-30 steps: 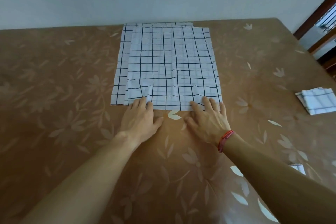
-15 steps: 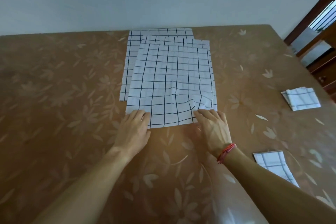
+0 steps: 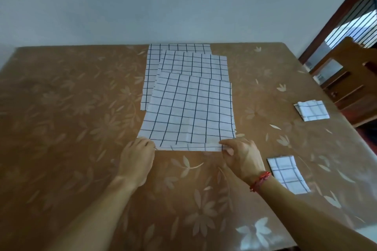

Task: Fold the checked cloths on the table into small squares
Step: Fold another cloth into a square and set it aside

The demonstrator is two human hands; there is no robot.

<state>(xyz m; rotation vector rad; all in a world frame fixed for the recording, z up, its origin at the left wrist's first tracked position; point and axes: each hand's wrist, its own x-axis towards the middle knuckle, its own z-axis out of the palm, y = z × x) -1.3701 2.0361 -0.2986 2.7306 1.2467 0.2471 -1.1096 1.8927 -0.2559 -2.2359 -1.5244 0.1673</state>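
A white cloth with a dark check, the top cloth (image 3: 189,112), lies spread flat in the middle of the brown flowered table (image 3: 71,128). My left hand (image 3: 136,159) pinches its near left corner. My right hand (image 3: 242,159), with a red thread at the wrist, pinches its near right corner. Two more checked cloths lie partly under it further back: the second cloth (image 3: 195,63) and the rear cloth (image 3: 151,67). A folded checked square (image 3: 311,110) lies at the right edge, and another folded cloth (image 3: 286,175) lies beside my right forearm.
The table's far edge meets a pale wall (image 3: 163,6). A wooden chair (image 3: 350,79) and a dark door frame with bars stand off the right side.
The top cloth has slid toward me off the stack, uncovering the two cloths behind. Both hands went from lying flat on its near edge to pinching its near corners.
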